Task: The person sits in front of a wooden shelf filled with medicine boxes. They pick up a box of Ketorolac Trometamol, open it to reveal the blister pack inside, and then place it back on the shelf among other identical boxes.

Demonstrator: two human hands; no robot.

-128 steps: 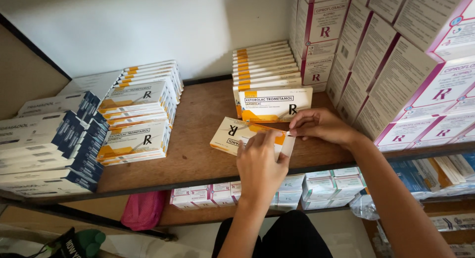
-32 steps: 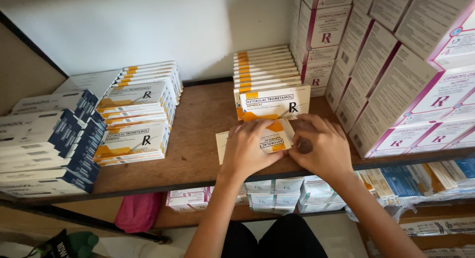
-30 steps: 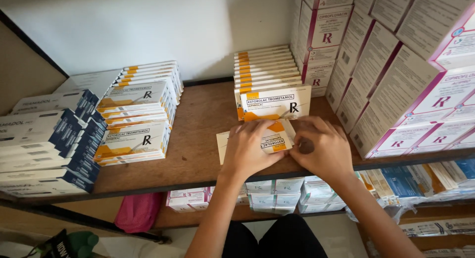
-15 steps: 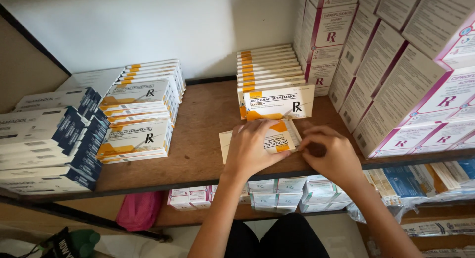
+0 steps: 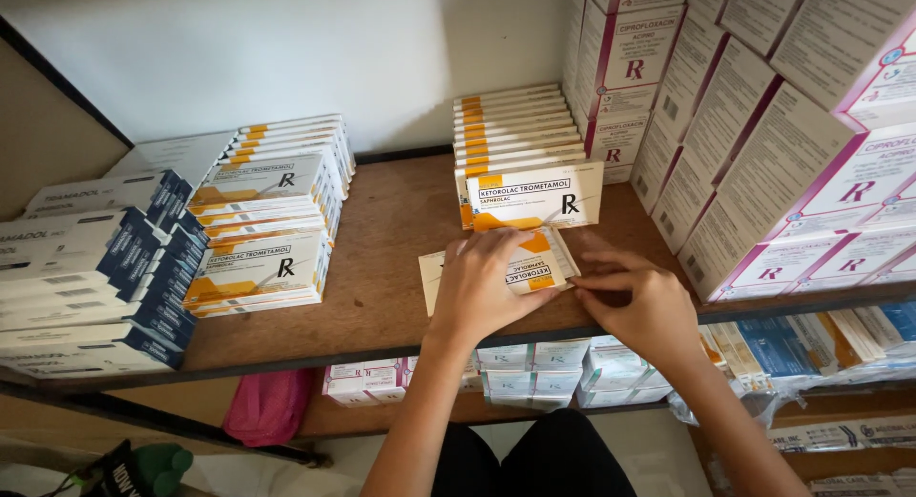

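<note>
A flat white-and-orange medicine box (image 5: 534,263) lies on the wooden shelf (image 5: 382,258) near its front edge. My left hand (image 5: 484,289) presses down on the box's left part, palm flat over it. My right hand (image 5: 641,301) rests just right of the box, with its fingertips touching the box's right end flap. Directly behind stands another box of the same kind (image 5: 530,195), leaning against a row of like boxes (image 5: 510,125).
Stacks of white-and-orange boxes (image 5: 267,211) and blue-and-white boxes (image 5: 91,268) fill the shelf's left side. Tall white-and-magenta cartons (image 5: 782,144) stand on the right. Small boxes (image 5: 534,363) sit on the lower shelf, with a pink bag (image 5: 267,406) below left.
My right hand has slid off the box's right part to its end flap. Earlier both hands held the box tilted; it now lies flat under my left hand.
</note>
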